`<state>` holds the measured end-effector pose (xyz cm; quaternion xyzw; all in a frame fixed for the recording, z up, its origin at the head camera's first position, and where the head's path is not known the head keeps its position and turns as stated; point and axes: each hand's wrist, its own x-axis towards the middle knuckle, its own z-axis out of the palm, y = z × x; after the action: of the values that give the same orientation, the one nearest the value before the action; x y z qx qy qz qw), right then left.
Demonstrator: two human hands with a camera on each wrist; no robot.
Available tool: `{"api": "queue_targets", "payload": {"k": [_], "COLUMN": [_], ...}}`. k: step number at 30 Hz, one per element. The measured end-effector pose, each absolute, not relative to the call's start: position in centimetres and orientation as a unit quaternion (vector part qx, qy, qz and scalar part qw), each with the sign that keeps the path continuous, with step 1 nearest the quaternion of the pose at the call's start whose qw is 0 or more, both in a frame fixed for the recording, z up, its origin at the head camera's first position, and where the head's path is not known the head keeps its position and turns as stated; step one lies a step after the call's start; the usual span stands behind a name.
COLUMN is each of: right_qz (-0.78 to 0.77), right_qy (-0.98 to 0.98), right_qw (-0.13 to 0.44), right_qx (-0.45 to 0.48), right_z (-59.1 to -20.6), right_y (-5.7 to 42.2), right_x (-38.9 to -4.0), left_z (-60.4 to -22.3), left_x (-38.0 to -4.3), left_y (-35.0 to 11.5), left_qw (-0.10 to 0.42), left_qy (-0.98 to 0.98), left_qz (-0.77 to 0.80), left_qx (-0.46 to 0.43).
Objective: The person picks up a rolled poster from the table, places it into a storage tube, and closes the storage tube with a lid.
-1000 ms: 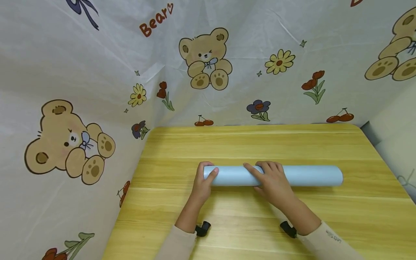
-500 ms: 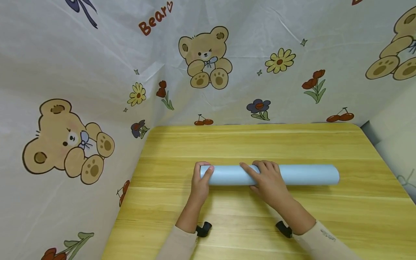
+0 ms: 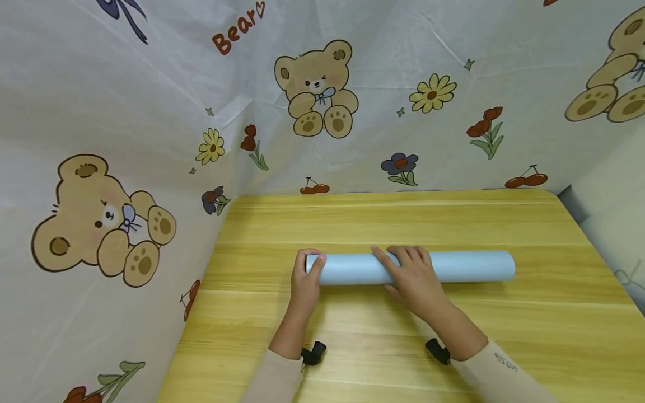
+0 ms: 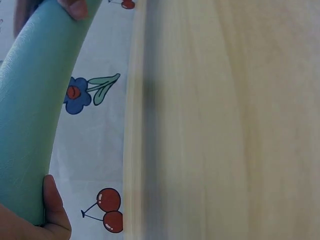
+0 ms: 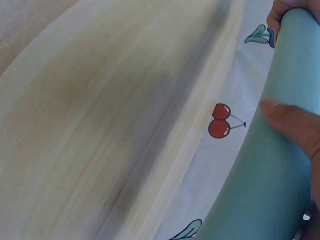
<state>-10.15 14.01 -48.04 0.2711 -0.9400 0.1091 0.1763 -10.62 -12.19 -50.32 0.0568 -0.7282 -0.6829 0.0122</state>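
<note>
A light blue roll (image 3: 473, 266), like a rolled-up mat with a smooth, faintly grained surface, stretches left to right over the wooden table (image 3: 383, 224). My left hand (image 3: 305, 282) grips its left end, thumb on the near side and fingers round the far side. Around the middle, my right hand (image 3: 417, 282) holds it from above, fingers spread over the top and thumb below on the near side. The left wrist view has the roll (image 4: 35, 115) with the left thumb (image 4: 55, 207) against its edge. In the right wrist view, the right thumb (image 5: 295, 125) presses on the roll (image 5: 260, 185).
A white cloth (image 3: 363, 162) printed with bears, flowers and cherries hangs behind the table and along its left side. Black wrist mounts (image 3: 314, 354) sit at both cuffs. Beyond the table's right edge lies a pale surface (image 3: 615, 224).
Both hands have shifted slightly left with the roll, its right end moving left and a little up in the view. The grips look the same.
</note>
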Motion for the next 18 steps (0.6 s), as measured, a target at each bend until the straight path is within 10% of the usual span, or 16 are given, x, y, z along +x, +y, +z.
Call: {"api": "queue_targets", "payload": {"k": [18], "right_qz": [0.236], "right_qy": [-0.925], "right_qw": [0.237], "right_qx": [0.182], "right_z": [-48.1], "right_y": [17.6], "right_x": [-10.9], "left_z": [-50.2], "left_x": [-11.5], "left_y": [-15.4], "left_qw": [0.02], "left_qy": [-0.685], "left_qz": [-0.72], "left_qx": [0.107]}}
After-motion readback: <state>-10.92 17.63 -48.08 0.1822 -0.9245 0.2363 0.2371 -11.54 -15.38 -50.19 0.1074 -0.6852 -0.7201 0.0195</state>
